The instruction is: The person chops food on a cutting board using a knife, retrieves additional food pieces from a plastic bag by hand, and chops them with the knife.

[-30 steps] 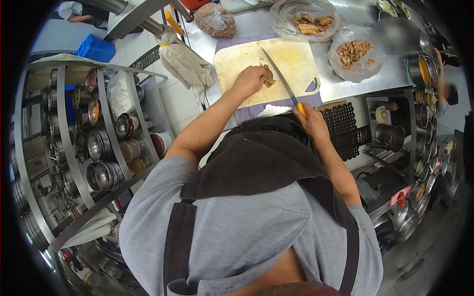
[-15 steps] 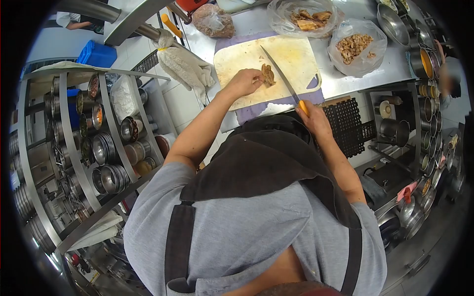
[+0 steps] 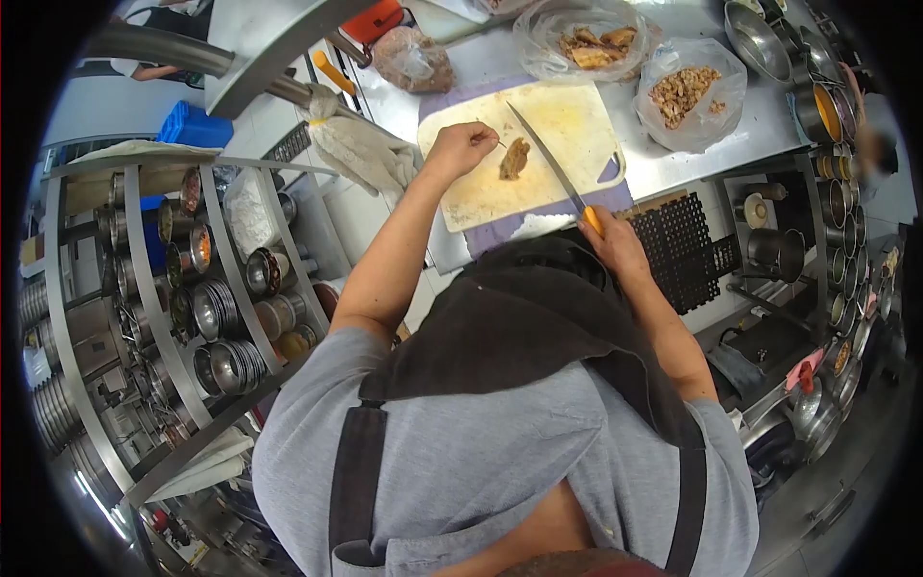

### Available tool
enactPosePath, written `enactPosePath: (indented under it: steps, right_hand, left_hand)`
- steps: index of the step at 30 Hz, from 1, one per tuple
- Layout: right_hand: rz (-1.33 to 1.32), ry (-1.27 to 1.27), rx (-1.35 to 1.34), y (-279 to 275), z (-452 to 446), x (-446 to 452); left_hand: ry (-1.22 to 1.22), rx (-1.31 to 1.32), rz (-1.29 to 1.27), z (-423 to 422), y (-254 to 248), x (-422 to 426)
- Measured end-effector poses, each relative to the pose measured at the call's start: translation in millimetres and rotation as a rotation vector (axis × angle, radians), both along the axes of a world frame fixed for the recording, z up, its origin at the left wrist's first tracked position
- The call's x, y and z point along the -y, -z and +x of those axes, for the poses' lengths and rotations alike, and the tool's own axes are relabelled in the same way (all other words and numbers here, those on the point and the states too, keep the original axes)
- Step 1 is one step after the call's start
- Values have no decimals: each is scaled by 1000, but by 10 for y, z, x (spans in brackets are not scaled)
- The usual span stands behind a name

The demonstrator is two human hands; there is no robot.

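My right hand is wrapped round the orange handle of a long knife, whose blade lies across the right part of the white cutting board. Left of the blade rests a brown piece of cooked meat. Over the board's left part, my left hand is closed in a pinch on a thin dark strip, too small to identify, apart from the meat. A purple cloth lies under the board.
Behind the board are a bag of large meat pieces, a bag of chopped meat and a bag of brown food. A towel hangs at the left, beside shelves of metal bowls. A person stands far right.
My left hand has let go of the meat and moved left with a thin strip. The meat now lies flat, a little lower on the board. My right hand still holds the knife.
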State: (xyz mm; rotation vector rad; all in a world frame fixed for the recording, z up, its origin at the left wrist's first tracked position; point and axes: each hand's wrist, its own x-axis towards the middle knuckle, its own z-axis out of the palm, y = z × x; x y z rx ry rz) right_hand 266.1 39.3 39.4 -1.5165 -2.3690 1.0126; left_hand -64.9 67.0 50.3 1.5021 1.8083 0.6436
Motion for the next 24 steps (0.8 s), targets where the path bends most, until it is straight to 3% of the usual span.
enactPosePath:
  steps: [7, 8, 9, 10, 13, 15, 20, 22, 24]
  right_hand:
    - [-50, 19, -6, 10, 13, 2]
    - [-37, 26, -13, 17, 17, 2]
    - [-30, 24, -23, 24, 21, 10]
    - [-22, 21, -34, 33, 22, 20]
    - [-29, 34, -30, -6, 8, 27]
    - [-53, 35, -37, 33, 45, 39]
    - [-80, 92, -78, 116, 87, 113]
    - [-81, 100, -88, 140, 99, 132]
    - [-94, 84, -44, 146, 99, 94]
  left_hand:
    - [-205, -79, 254, -483, -439, -826]
    - [-192, -347, 347, -580, -548, -1001]
    - [-270, -345, 296, -634, -694, -1168]
    - [-314, -259, 313, -808, -628, -1407]
    - [-206, -410, 467, -1626, 2, -2154]
    - [-90, -1091, 530, -2032, 427, -2464]
    - [-184, -1055, 639, -1857, 390, -2259]
    - [-401, -503, 467, -1406, -47, -1866]
    - [-492, -403, 406, -1159, -189, -1636]
